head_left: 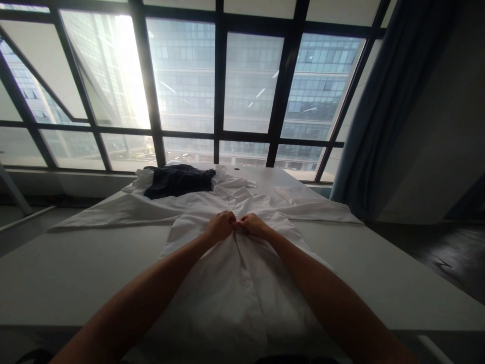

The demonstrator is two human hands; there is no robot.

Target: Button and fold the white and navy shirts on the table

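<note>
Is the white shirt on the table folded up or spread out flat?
Spread out. The white shirt lies flat on the table, sleeves out to both sides, with the left hand and right hand pinching its front placket.

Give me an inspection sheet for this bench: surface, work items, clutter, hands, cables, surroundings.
Surface: pale table, its middle and far end covered by laid-out garments.
Work items: white shirt spread flat, front up, sleeves out to both sides, button placket down the centre.
Clutter: dark garment bunched at the far end on white cloth; flat clear packet to the far right.
Hands: left hand and right hand side by side, each in a closed grip on the placket high on the shirt.
Cables: nothing seen.
Surroundings: large framed window facing office towers; dark curtain on the right.
</note>
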